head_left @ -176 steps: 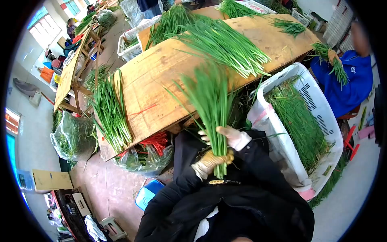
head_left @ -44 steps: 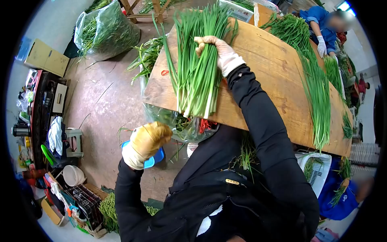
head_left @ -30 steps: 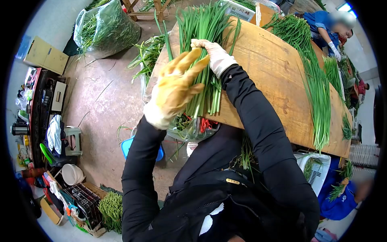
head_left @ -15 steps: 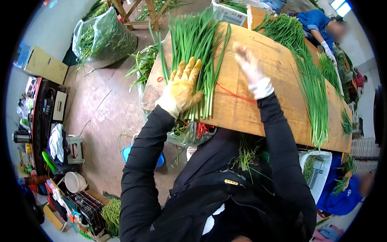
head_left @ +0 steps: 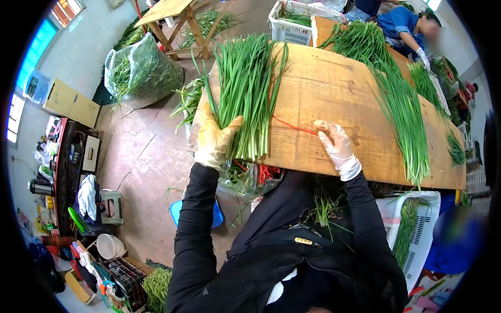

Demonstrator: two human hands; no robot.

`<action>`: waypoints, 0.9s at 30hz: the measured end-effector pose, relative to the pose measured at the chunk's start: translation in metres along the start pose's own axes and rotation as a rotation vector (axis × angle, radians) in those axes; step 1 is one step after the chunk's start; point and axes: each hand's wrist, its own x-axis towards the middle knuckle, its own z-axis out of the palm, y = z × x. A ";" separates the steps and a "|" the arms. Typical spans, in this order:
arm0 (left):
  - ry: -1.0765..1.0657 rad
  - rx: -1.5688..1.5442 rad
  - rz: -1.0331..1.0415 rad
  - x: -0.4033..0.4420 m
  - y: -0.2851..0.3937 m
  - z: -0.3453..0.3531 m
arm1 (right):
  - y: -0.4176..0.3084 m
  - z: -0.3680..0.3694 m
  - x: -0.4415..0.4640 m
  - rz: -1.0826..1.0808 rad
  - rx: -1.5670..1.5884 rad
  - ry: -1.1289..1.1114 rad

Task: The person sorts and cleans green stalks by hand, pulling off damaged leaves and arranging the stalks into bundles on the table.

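Observation:
A bundle of long green garlic chives [head_left: 241, 99] lies on the wooden board, its pale stem ends toward me. My left hand [head_left: 215, 136], in a yellowed glove, rests against the bundle's left side near the stem ends, with thumb and fingers apart. From under the bundle a red tie [head_left: 295, 126] runs out to the right. At the tie's free end, my right hand [head_left: 338, 148], in a pale glove, has its thumb and fingertips closed on it. The tie's other end is hidden beneath the stems.
More chives [head_left: 404, 125] lie along the right of the wooden board [head_left: 334, 73]. A plastic bag [head_left: 250, 182] with red ties hangs at the near edge. White crates [head_left: 417, 229] stand right and at the back. A co-worker in blue [head_left: 399, 26] is at the far right.
My right hand has come down and nearer to the tie's end, closing on it. My left hand has slid from the top of the bundle to its left side. The view has shifted slightly.

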 end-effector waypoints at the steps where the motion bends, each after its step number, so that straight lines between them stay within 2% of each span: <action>1: -0.151 -0.093 -0.174 -0.001 0.004 0.000 | -0.005 0.004 -0.001 0.000 0.003 0.004; 2: -0.174 -0.036 0.005 0.000 0.002 0.014 | -0.013 0.012 -0.003 -0.024 -0.011 -0.066; 3: -0.166 0.241 0.174 0.000 -0.003 0.024 | -0.022 0.019 -0.004 -0.046 -0.024 -0.136; 5: -0.301 0.446 0.221 -0.005 0.018 0.029 | -0.021 0.046 -0.008 -0.185 -0.103 -0.182; 6: -0.297 0.494 0.269 -0.006 0.012 0.035 | -0.016 0.061 -0.010 -0.247 -0.262 -0.170; 11: -0.343 0.390 0.340 -0.002 0.011 0.019 | -0.023 0.066 -0.018 -0.214 -0.297 -0.134; 13: -0.349 0.403 0.294 -0.006 0.028 0.012 | -0.014 0.055 -0.028 -0.216 -0.174 -0.124; 15: -0.324 0.434 0.394 -0.003 0.020 0.014 | -0.009 0.035 -0.046 -0.172 -0.216 -0.049; 17: -0.337 0.240 0.394 -0.001 0.019 0.013 | 0.005 0.010 -0.067 -0.095 -0.187 0.040; 21: -0.393 0.264 0.454 0.001 0.021 -0.001 | 0.047 -0.061 -0.117 0.132 -0.436 0.342; 22: -0.402 0.308 0.452 -0.001 0.026 -0.006 | 0.057 -0.088 -0.130 0.237 -0.533 0.357; 23: -0.405 0.354 0.446 -0.003 0.033 -0.011 | 0.068 -0.112 -0.142 0.234 -0.691 0.460; 24: -0.373 0.410 0.495 -0.005 0.038 -0.013 | 0.086 -0.131 -0.156 0.326 -0.814 0.514; 25: -0.292 0.369 0.555 -0.010 0.045 -0.011 | 0.077 -0.156 -0.157 0.644 -0.815 0.440; 27: -0.219 0.271 0.656 -0.019 0.074 -0.003 | 0.105 -0.195 -0.163 0.771 -0.827 0.529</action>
